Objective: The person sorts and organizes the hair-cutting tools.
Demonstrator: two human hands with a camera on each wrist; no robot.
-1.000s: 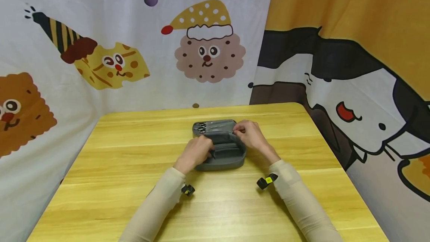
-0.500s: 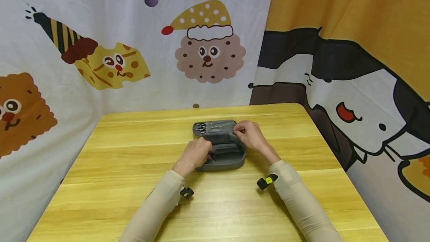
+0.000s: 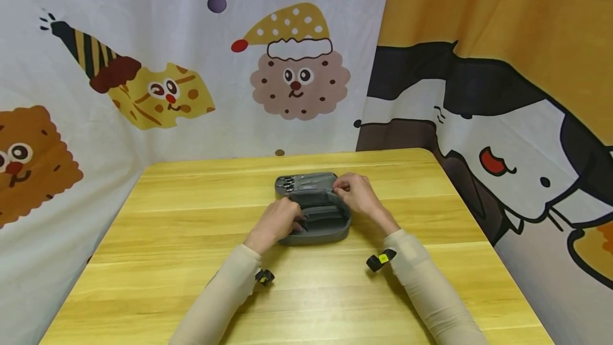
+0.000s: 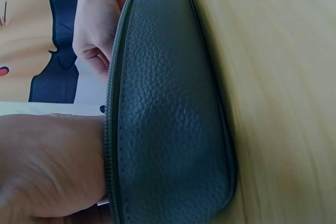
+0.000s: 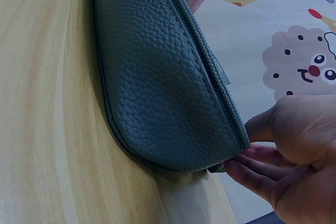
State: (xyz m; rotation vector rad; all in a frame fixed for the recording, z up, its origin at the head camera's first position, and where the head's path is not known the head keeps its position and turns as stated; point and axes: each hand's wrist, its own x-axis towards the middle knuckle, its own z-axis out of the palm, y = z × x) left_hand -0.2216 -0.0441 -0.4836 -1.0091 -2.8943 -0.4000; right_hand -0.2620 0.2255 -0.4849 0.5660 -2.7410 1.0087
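Note:
An unzipped grey case [image 3: 318,237] with a pebbled, leather-like surface stands on the table, its lid folded back. Inside the lid, metal tools with loop handles [image 3: 287,183] sit by a clear pocket. My left hand [image 3: 275,221] reaches over the near left rim, bent fingers inside the main compartment. A sliver of something pale shows beneath it in the left wrist view; I cannot tell what those fingers hold. At the far right corner, my right hand [image 3: 359,194] pinches the case's zippered edge between thumb and fingers, as the right wrist view [image 5: 247,142] shows.
The wooden table [image 3: 182,260] extends around the case on all sides. Behind it hangs a white curtain [image 3: 191,41] with cartoon prints, and a yellow and black one to the right. A small black camera device [image 3: 380,260] is strapped at each wrist.
My left hand has shifted slightly down and left at the case's near left rim. My right hand keeps its place at the far right corner.

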